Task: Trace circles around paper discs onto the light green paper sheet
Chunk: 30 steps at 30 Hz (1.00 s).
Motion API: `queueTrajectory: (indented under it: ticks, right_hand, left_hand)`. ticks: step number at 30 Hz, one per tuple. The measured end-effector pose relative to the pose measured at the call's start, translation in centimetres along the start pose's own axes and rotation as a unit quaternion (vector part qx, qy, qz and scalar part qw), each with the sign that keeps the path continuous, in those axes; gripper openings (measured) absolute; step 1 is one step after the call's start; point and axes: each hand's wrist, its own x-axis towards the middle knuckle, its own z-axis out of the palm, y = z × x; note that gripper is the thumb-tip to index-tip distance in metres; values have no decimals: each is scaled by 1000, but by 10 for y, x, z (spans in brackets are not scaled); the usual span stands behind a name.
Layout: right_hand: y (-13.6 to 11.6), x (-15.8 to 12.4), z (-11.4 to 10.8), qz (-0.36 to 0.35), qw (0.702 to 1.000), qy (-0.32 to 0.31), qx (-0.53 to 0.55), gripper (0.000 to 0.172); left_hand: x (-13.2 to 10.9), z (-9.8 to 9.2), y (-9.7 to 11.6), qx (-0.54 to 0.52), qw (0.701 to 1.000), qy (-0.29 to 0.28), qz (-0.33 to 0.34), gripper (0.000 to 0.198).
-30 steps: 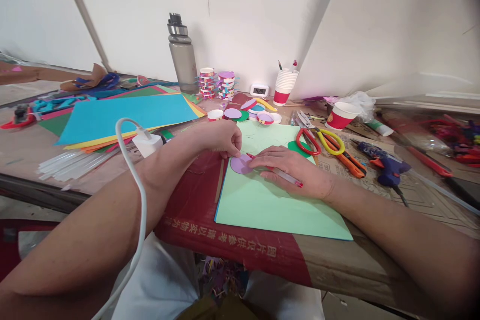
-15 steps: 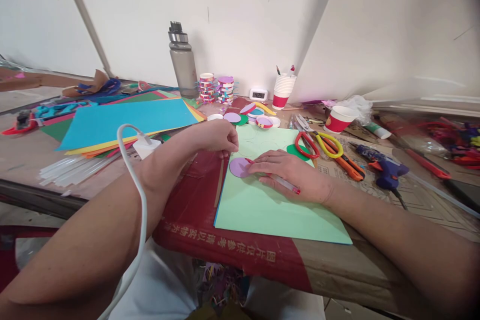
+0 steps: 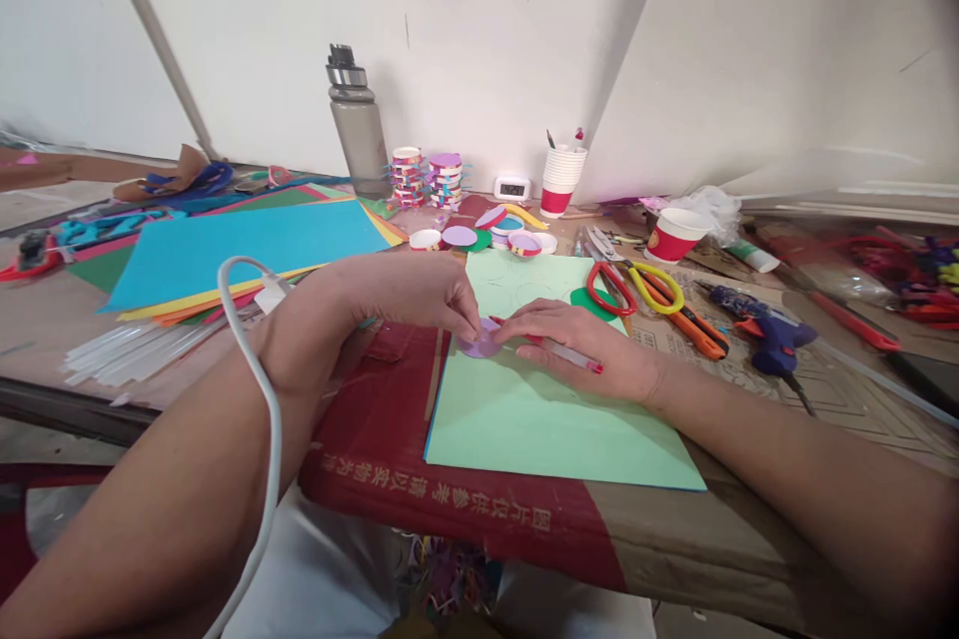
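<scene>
A purple paper circle [image 3: 479,347] lies near the left edge of a light green sheet [image 3: 558,434], which is stacked on other paper. My left hand [image 3: 442,300] is closed in a pinch, its fingertips at the circle's upper left part and covering some of it. Resting on the sheet, my right hand [image 3: 576,344] holds a red pen [image 3: 569,354] with a clear barrel, and its index fingertip touches the right side of the circle. A green paper circle [image 3: 595,303] lies beyond the right hand, partly under red-handled scissors [image 3: 610,290].
Yellow-handled scissors [image 3: 655,290], an orange cutter [image 3: 696,332] and a glue gun [image 3: 764,329] lie at right. Behind stand a paper cup [image 3: 676,238], stacked cups [image 3: 563,175], a clock [image 3: 512,188] and a bottle [image 3: 358,135]. A white cable [image 3: 274,419] crosses my left forearm; coloured sheets [image 3: 247,245] lie left.
My left hand has moved down and right onto the purple circle. The right hand stays almost in place with the pen. The view has shifted slightly.
</scene>
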Motion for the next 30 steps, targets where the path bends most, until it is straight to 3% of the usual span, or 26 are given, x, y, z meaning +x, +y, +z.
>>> queueTrajectory:
  ticks: [11,18,30]
  right_hand:
    - [3,-2,2,36,999,15,20,26]
    - [8,-4,5,56,996,29,62,26]
    - [10,-4,7,67,993,43,86,26]
  left_hand:
    - [0,0,1,26,1000,-7,-6,14]
    - [0,2,4,90,995,-2,33,18]
    - [4,1,0,92,995,-8,40,20]
